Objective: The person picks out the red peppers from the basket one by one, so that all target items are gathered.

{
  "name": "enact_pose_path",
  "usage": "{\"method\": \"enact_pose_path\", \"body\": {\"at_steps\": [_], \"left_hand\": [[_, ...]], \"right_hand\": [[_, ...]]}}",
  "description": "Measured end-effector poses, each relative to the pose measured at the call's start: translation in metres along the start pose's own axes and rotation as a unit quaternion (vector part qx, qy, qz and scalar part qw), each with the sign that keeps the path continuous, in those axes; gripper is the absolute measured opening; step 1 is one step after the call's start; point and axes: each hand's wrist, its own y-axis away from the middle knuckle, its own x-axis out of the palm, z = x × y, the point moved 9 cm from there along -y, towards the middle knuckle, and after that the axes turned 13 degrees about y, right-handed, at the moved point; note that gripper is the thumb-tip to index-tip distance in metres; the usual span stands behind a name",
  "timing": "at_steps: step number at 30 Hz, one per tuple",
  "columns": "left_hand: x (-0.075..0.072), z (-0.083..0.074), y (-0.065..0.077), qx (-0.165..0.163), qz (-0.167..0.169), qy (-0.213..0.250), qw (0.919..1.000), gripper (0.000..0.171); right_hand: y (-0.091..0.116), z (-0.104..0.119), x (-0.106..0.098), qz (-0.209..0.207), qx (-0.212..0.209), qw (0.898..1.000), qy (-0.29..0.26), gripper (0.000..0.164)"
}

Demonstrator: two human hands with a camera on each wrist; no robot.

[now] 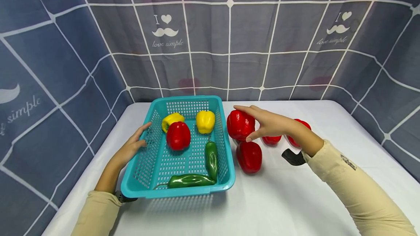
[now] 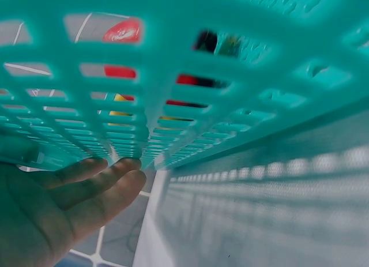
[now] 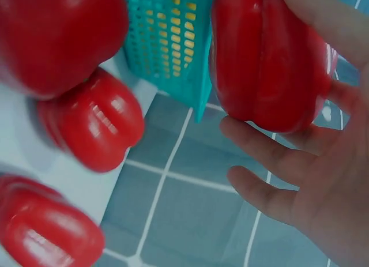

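My right hand [image 1: 270,121] grips a red bell pepper [image 1: 241,124] at the basket's right side, thumb toward me and fingers over the far side. In the right wrist view the same pepper sits between thumb and fingers. With its thumb and a finger over the left rim, my left hand [image 1: 129,148] holds the turquoise basket [image 1: 178,192]. The left wrist view shows other fingers [image 2: 98,203] lying straight along its outer wall. Inside are a red bell pepper [image 1: 178,136], two yellow bell peppers [image 1: 205,122] and two long green peppers [image 1: 191,181].
Three more red bell peppers lie on the white table [image 1: 279,207]: one [image 1: 249,157] beside the basket's right wall, another [image 1: 271,140] behind it, and a third [image 1: 298,131] partly hidden by my right forearm. Grey checked cloth [image 1: 210,31] walls the back and sides.
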Motion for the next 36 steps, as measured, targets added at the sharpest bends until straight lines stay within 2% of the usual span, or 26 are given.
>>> {"method": "enact_pose_path", "body": {"at_steps": [11,17,24,36], "left_hand": [[0.001,-0.002,0.000,0.003,0.004,0.001,1.0000,0.075],[0.000,-0.002,0.001,0.002,0.003,-0.001,1.0000,0.075],[0.001,-0.001,0.000,-0.003,0.007,-0.004,1.0000,0.076],[0.001,-0.001,0.000,-0.001,0.004,-0.007,1.0000,0.075]], "right_hand": [[0.043,-0.041,0.014,-0.011,0.060,0.998,-0.032,0.096],[0.062,-0.052,0.017,-0.026,0.071,0.997,0.014,0.091],[0.076,-0.065,0.024,-0.043,0.076,0.996,0.007,0.093],[0.089,-0.081,0.047,-0.023,0.100,0.995,0.010,0.090]]}}
